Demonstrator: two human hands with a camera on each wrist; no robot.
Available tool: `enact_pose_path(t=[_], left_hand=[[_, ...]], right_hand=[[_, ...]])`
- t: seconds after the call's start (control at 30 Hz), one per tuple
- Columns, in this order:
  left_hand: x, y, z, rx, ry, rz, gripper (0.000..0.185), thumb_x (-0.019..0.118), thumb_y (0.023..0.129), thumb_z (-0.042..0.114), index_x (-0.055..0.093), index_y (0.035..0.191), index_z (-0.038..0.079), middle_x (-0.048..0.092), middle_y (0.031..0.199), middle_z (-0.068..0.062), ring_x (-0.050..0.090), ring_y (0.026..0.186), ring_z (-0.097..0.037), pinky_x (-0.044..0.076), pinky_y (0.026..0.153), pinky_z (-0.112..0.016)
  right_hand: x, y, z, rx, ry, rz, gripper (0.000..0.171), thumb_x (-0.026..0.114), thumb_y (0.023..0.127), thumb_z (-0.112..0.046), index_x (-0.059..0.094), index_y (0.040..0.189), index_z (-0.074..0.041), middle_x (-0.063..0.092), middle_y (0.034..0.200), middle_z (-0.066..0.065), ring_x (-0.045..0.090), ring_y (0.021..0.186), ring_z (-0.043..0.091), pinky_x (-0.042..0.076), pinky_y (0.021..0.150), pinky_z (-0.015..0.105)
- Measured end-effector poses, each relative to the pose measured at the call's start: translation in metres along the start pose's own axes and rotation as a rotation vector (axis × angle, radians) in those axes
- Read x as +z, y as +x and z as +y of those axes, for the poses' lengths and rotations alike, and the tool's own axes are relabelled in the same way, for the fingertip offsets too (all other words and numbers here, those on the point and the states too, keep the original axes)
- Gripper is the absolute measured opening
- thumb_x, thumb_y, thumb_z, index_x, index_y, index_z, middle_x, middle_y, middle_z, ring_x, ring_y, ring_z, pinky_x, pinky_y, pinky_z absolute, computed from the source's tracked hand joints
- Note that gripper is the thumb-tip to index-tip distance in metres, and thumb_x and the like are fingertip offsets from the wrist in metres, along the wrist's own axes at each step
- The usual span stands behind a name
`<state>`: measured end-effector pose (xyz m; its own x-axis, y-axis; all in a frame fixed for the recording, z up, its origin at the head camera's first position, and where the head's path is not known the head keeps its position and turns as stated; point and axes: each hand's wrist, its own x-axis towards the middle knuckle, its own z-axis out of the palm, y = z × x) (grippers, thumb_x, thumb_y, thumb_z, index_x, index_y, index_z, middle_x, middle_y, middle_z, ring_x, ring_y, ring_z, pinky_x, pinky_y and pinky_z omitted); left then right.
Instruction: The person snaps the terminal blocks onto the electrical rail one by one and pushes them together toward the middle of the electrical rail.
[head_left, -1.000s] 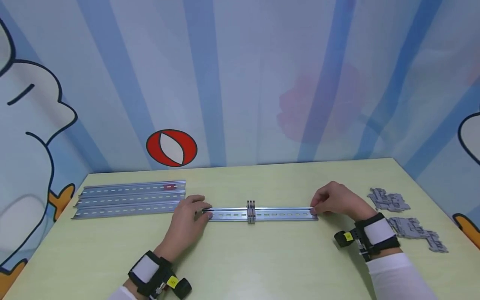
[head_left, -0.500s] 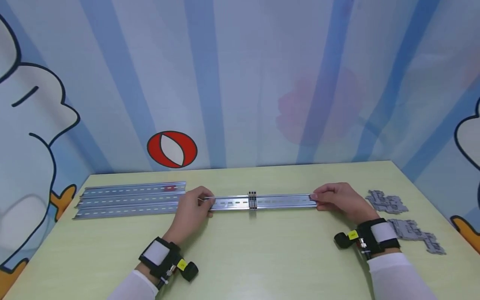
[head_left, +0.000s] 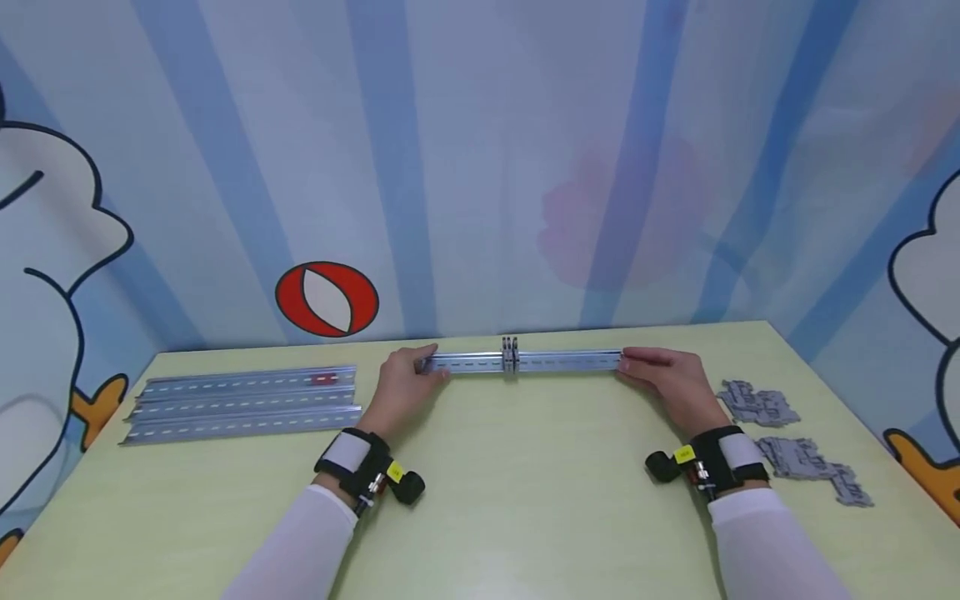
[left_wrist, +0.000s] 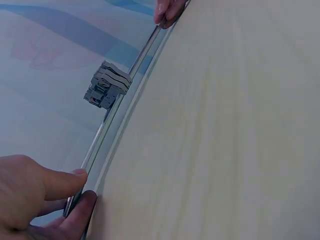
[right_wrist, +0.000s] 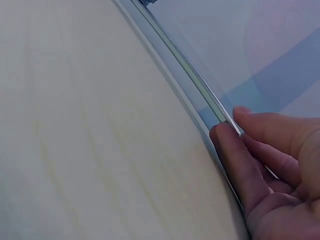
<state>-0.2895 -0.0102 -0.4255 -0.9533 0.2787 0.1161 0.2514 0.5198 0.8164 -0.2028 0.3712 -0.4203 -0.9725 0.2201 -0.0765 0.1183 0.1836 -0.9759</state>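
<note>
A slotted metal DIN rail [head_left: 566, 362] lies crosswise near the table's back edge, between both hands. Several grey terminal blocks [head_left: 510, 356] sit clipped side by side around its middle; they also stand out from the rail in the left wrist view [left_wrist: 107, 86]. My left hand [head_left: 402, 390] pinches the rail's left end, thumb on one side and fingers on the other. At the opposite end my right hand [head_left: 670, 385] pinches the rail between thumb and fingers, as the right wrist view shows on the rail [right_wrist: 197, 80]. Whether the rail touches the table is unclear.
At the left, 3 more DIN rails [head_left: 240, 407] lie parallel, with a small red piece [head_left: 324, 379] on the farthest. Loose grey terminal blocks lie in a back group [head_left: 759, 403] and a front group [head_left: 798, 458] at the right. A printed backdrop [head_left: 480, 208] stands behind the table.
Both hands have carried the rail with its terminal blocks away from the body, from mid-table to near the back edge. The nearest of the rails at the left has shifted slightly right.
</note>
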Motion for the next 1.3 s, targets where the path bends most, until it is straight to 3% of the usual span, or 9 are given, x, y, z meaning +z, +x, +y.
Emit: enact_pose_path(t=[0.1, 0.3, 0.53, 0.67, 0.87, 1.1, 1.3], left_hand=[[0.002, 0.010, -0.002, 0.007, 0.012, 0.026, 0.051, 0.072, 0.088, 0.014, 0.056, 0.136, 0.003, 0.061, 0.125, -0.014, 0.052, 0.103, -0.022, 0.048, 0.088, -0.039], [0.006, 0.023, -0.003, 0.034, 0.014, 0.109, 0.045, 0.078, 0.082, 0.014, 0.067, 0.125, 0.005, 0.067, 0.108, -0.012, 0.061, 0.095, -0.024, 0.052, 0.081, -0.039], [0.007, 0.022, -0.009, 0.051, 0.045, 0.157, 0.044, 0.081, 0.080, 0.013, 0.069, 0.122, 0.007, 0.069, 0.103, -0.013, 0.060, 0.089, -0.024, 0.051, 0.077, -0.037], [0.008, 0.022, -0.009, 0.056, 0.093, 0.174, 0.043, 0.082, 0.079, 0.015, 0.071, 0.119, 0.008, 0.069, 0.108, -0.014, 0.060, 0.097, -0.026, 0.050, 0.083, -0.040], [0.005, 0.024, -0.004, 0.005, 0.103, 0.114, 0.043, 0.079, 0.083, 0.018, 0.068, 0.123, 0.005, 0.053, 0.124, -0.020, 0.051, 0.116, -0.032, 0.046, 0.098, -0.045], [0.007, 0.027, -0.003, -0.018, 0.106, 0.085, 0.048, 0.077, 0.085, 0.018, 0.063, 0.127, -0.001, 0.047, 0.127, -0.020, 0.047, 0.118, -0.032, 0.044, 0.100, -0.045], [0.007, 0.025, -0.005, -0.011, 0.136, 0.070, 0.054, 0.076, 0.086, 0.021, 0.058, 0.132, -0.002, 0.046, 0.131, -0.021, 0.045, 0.122, -0.032, 0.042, 0.104, -0.046]], right_hand=[[0.001, 0.006, 0.004, -0.019, -0.120, 0.044, 0.050, 0.077, 0.085, -0.032, 0.066, 0.126, -0.007, 0.061, 0.130, 0.012, 0.059, 0.114, 0.012, 0.052, 0.085, 0.017], [0.005, 0.017, 0.006, -0.052, -0.217, 0.155, 0.041, 0.078, 0.084, -0.033, 0.072, 0.118, -0.011, 0.067, 0.122, 0.008, 0.057, 0.119, 0.020, 0.049, 0.094, 0.029], [0.021, 0.023, 0.004, -0.137, -0.381, 0.271, 0.026, 0.076, 0.085, -0.026, 0.077, 0.107, -0.011, 0.074, 0.105, 0.009, 0.064, 0.108, 0.023, 0.048, 0.089, 0.036], [0.023, 0.026, 0.005, -0.169, -0.462, 0.293, 0.024, 0.076, 0.086, -0.026, 0.078, 0.104, -0.012, 0.075, 0.101, 0.009, 0.065, 0.106, 0.026, 0.046, 0.088, 0.039], [0.023, 0.029, 0.006, -0.215, -0.473, 0.309, 0.024, 0.076, 0.086, -0.028, 0.078, 0.104, -0.011, 0.075, 0.099, 0.009, 0.066, 0.104, 0.026, 0.048, 0.086, 0.039], [0.022, 0.029, 0.007, -0.257, -0.473, 0.308, 0.020, 0.076, 0.086, -0.022, 0.078, 0.099, -0.007, 0.074, 0.103, 0.010, 0.067, 0.104, 0.027, 0.049, 0.090, 0.040], [0.024, 0.029, 0.007, -0.184, -0.440, 0.333, 0.028, 0.072, 0.089, -0.029, 0.076, 0.107, -0.008, 0.073, 0.103, 0.011, 0.065, 0.098, 0.026, 0.048, 0.080, 0.034]])
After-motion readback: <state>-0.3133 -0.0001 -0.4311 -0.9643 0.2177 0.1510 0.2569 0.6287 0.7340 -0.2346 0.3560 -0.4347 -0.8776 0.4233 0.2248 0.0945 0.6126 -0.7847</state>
